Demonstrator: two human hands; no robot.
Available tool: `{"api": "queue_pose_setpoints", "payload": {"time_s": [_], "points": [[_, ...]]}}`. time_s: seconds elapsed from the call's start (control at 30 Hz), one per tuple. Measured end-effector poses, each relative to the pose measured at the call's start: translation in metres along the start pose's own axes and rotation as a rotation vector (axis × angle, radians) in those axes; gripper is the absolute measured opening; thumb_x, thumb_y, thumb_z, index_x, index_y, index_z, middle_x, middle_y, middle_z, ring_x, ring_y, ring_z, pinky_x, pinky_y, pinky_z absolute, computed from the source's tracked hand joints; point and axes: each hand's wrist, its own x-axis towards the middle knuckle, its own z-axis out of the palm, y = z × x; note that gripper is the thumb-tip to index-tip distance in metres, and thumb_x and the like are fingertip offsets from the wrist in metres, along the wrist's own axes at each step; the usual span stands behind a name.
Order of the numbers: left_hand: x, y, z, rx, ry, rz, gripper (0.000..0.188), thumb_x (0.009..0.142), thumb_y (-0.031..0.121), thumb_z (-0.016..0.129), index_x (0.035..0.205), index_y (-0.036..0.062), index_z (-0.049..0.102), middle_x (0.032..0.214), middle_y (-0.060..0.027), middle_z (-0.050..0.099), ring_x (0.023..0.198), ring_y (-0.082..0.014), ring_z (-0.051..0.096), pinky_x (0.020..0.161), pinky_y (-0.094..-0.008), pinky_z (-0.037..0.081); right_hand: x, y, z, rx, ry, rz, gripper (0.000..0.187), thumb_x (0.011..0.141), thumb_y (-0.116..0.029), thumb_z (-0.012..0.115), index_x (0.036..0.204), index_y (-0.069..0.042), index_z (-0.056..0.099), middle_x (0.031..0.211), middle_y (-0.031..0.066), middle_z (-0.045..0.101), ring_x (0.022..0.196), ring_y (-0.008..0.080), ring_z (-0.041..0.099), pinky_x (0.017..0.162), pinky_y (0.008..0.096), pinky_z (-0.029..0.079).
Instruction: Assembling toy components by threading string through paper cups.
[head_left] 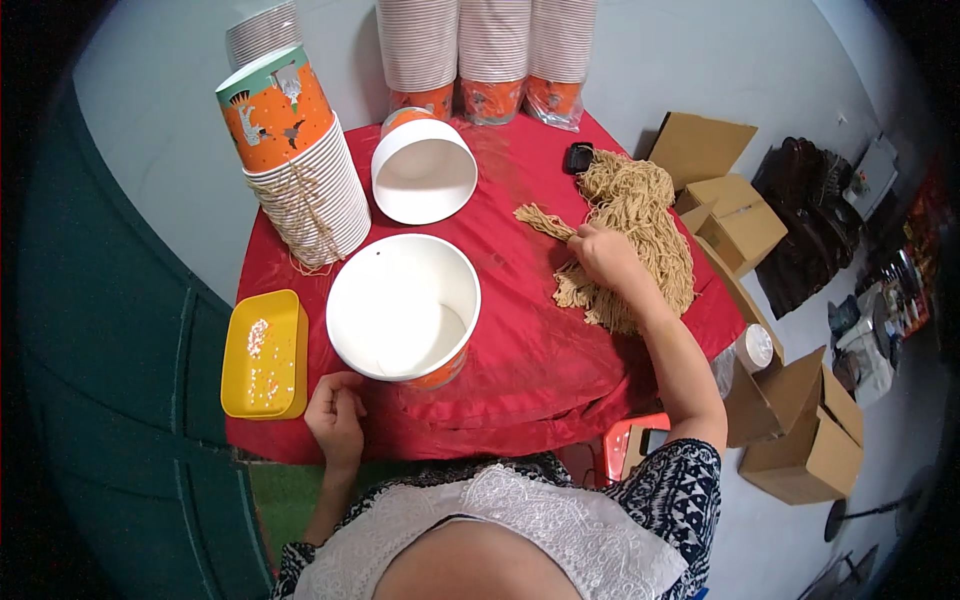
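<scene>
My right hand (pixel 607 256) is closed on a small bundle of tan cords (pixel 543 221), whose end sticks out to the left of my fingers. Beneath and beyond it spreads a big heap of the same tan cords (pixel 636 195). My left hand (pixel 337 414) rests at the near edge of the table, fingers curled with nothing visible in them. Just beyond it an open paper bucket (pixel 400 310), white inside and orange outside, stands upright. A second paper bucket (pixel 425 180) lies on its side, mouth facing me.
A yellow tray (pixel 297 355) with small white and pink bits sits at left on the red tablecloth (pixel 530 350). A tall bucket stack (pixel 280 130) leans behind it, with cords hanging on it. More stacks (pixel 495 50) line the wall. Cardboard boxes (pixel 800 450) stand right.
</scene>
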Motion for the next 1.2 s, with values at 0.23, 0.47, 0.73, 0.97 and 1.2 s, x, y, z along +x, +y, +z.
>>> {"api": "queue_pose_setpoints", "payload": {"time_s": [0.23,0.47,0.73,0.97,1.2], "points": [[0.000,0.003,0.000,-0.009,-0.027,-0.023,0.018,0.096,-0.001,0.043,0.094,-0.0030,0.061,0.070,-0.0009,0.054,0.057,-0.0062,0.048,0.051,-0.0206,0.039,0.008,-0.001,0.001,-0.069,-0.048,-0.078,0.014,0.079,-0.011,0.058,0.087,-0.007,0.069,0.096,0.0110,0.067,0.093,0.0276,0.064,0.076,0.0367,0.055],[0.001,0.001,0.000,-0.017,-0.017,-0.039,0.018,0.096,-0.001,0.044,0.094,-0.0026,0.062,0.070,-0.0008,0.055,0.057,-0.0061,0.048,0.051,-0.0208,0.038,0.008,0.005,0.010,-0.008,-0.089,-0.029,0.011,0.081,-0.007,0.056,0.086,-0.004,0.066,0.094,0.0129,0.066,0.092,0.0272,0.065,0.075,0.0383,0.056],[0.000,-0.003,0.000,-0.045,-0.029,-0.038,0.018,0.094,-0.004,0.044,0.094,-0.0025,0.062,0.068,-0.0005,0.055,0.056,-0.0059,0.047,0.051,-0.0203,0.038,0.003,0.009,0.003,0.492,0.075,0.171,0.010,0.080,-0.005,0.059,0.086,0.002,0.060,0.090,0.0210,0.063,0.087,0.0372,0.063,0.077,0.0445,0.052],[0.000,-0.005,-0.001,-0.070,-0.034,-0.053,0.018,0.095,-0.003,0.044,0.094,-0.0025,0.062,0.068,-0.0002,0.055,0.056,-0.0057,0.047,0.051,-0.0201,0.037,0.004,0.000,-0.011,0.688,0.067,0.346,0.012,0.083,-0.006,0.059,0.092,0.003,0.060,0.089,0.0224,0.065,0.086,0.0380,0.063,0.077,0.0427,0.051],[0.001,-0.005,0.002,-0.078,-0.033,-0.032,0.017,0.095,-0.003,0.045,0.094,-0.0027,0.062,0.069,-0.0003,0.055,0.056,-0.0056,0.047,0.051,-0.0204,0.038,-0.001,-0.002,-0.006,0.627,0.206,0.263,0.010,0.086,-0.005,0.061,0.092,0.003,0.062,0.086,0.0184,0.065,0.082,0.0326,0.064,0.074,0.0391,0.050]]}}
